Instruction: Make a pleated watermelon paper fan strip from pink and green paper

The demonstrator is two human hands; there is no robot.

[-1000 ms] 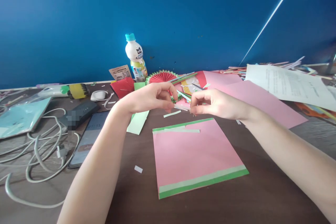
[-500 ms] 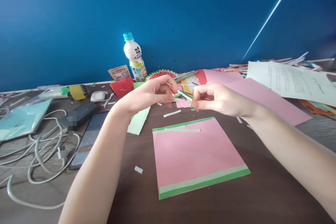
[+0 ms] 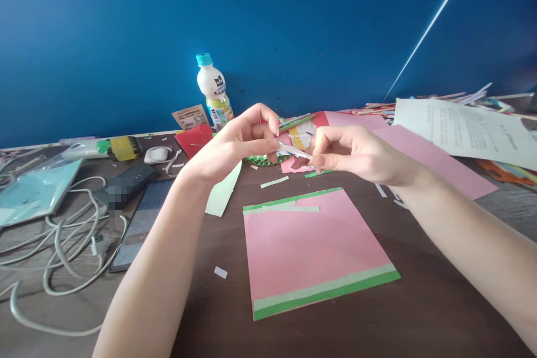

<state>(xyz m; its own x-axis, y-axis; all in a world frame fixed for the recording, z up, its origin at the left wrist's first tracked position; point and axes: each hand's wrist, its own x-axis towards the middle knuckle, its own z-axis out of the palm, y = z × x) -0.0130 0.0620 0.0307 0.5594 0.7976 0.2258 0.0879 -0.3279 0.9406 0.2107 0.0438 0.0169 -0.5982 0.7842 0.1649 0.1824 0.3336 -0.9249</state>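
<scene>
My left hand (image 3: 235,142) and my right hand (image 3: 352,154) are raised above the brown desk, fingertips nearly meeting. Between them they pinch a thin whitish strip (image 3: 293,151), likely tape or its backing. Below the hands lies a pink paper square (image 3: 312,249) with green bands along its near and far edges. A pale strip (image 3: 289,208) lies along its far edge. A folded green piece (image 3: 262,160) sits on the desk behind my left hand.
A white drink bottle (image 3: 212,89) stands at the blue wall. Cables (image 3: 62,240), a phone (image 3: 140,224) and a dark power bank (image 3: 126,182) lie at left. Pink sheets (image 3: 436,165) and white papers (image 3: 465,128) cover the right. Small paper scraps (image 3: 220,272) dot the desk.
Both hands have risen slightly and moved closer together. The thin strip now stretches between their fingertips. The pink square has not moved.
</scene>
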